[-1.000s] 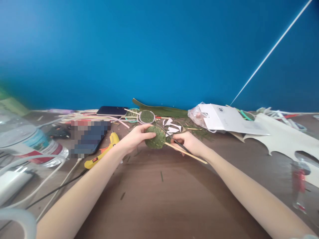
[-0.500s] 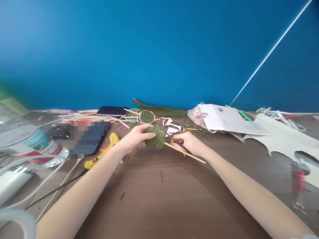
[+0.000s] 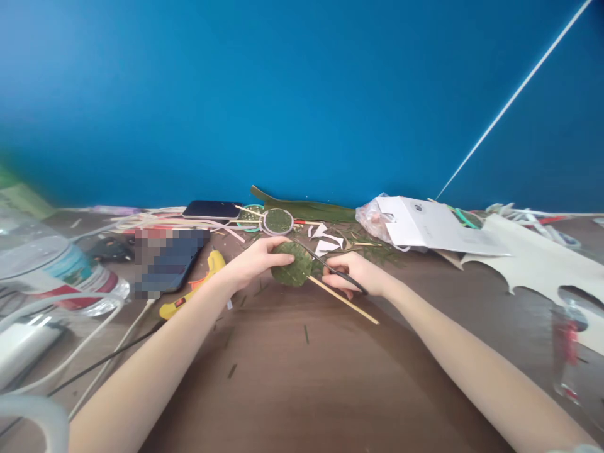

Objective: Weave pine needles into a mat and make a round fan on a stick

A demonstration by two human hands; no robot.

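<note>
My left hand (image 3: pixel 258 257) pinches a round green leaf-covered disc (image 3: pixel 293 269) between thumb and fingers. A thin wooden stick (image 3: pixel 349 302) runs from the disc down to the right, below my right hand. My right hand (image 3: pixel 361 272) is closed round the black handles of a pair of scissors (image 3: pixel 352 280). The blades point up and left along the disc's upper right edge; whether they touch it I cannot tell. Behind my hands lies a similar small disc with a pale rim (image 3: pixel 277 221) and a stick.
A yellow glue gun (image 3: pixel 214 267), a phone (image 3: pixel 172 258) and a plastic bottle (image 3: pixel 70 270) stand or lie at left among cables. White paper scraps (image 3: pixel 329 244) and long green leaves (image 3: pixel 311 211) lie behind. At right are a white box (image 3: pixel 438 226) and cut white card (image 3: pixel 514 255).
The disc has tilted slightly, and its stick's free end has swung down and left. The scissors' handle now shows more clearly at my right hand.
</note>
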